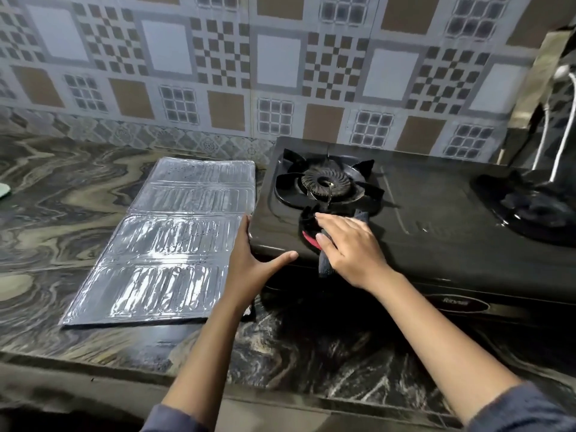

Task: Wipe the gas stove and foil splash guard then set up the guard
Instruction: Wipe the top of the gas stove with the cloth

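A black two-burner gas stove (436, 219) stands on the marbled counter against the tiled wall. Its left burner (324, 183) is bare; the right burner (536, 210) is half out of view. My right hand (349, 247) lies flat on a dark cloth with a red patch (311, 236), pressing it onto the stove top just in front of the left burner. My left hand (252, 260) grips the stove's front left corner, thumb along the front edge. The silver foil splash guard (168, 244) lies flat and unfolded on the counter, left of the stove and touching it.
The counter's front edge (124, 369) runs below my arms. A white cable (558, 145) hangs over a dark object at the far right behind the stove. A pale green item (4, 190) shows at the left edge.
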{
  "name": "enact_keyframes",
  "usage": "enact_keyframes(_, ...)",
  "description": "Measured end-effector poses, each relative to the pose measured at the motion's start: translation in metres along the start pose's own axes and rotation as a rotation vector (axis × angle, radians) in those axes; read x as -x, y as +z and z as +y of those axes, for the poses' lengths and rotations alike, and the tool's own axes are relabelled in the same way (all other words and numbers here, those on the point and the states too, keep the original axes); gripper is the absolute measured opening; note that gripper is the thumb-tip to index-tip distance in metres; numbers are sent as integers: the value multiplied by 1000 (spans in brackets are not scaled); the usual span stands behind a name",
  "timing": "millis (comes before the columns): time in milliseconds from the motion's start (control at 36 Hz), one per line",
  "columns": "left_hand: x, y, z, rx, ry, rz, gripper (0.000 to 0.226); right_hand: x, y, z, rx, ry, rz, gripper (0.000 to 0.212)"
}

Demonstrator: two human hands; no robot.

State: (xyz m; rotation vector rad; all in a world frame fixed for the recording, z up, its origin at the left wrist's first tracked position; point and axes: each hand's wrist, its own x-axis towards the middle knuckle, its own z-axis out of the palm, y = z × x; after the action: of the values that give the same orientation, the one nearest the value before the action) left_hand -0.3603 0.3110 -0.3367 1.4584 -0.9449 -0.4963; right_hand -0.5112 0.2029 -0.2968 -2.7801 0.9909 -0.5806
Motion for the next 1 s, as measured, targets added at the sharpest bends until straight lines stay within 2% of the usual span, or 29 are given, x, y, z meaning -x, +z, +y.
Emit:
enact_keyframes(111,4,-4,-7,-7,-81,-14,101,-6,0,-3,-16,-79,-59,67)
enact_keyframes(167,6,-6,-11,-11,-92,-30,106,-9,1,-4,-33,-102,-79,65)
enact_keyframes(250,8,-7,-16,-2,-97,-38,101,-15,2,-4,-48,-138,-97,68)
enact_keyframes(361,13,-7,-24,-15,-83,-48,88,-21,5,-4,-48,-164,-126,56)
enact_keyframes(528,19,-3,-33,-60,-47,-10,65,-27,8,-7,-33,-198,-147,58)
enact_keyframes(722,24,3,-36,-53,-15,69,68,-32,14,-17,-21,-218,-134,76)
enact_keyframes(944,33,0,-49,-41,-21,94,64,-42,23,-41,-28,-218,-131,74)
enact_keyframes(1000,34,-1,-52,-39,-13,79,63,-46,25,-48,-28,-209,-134,68)
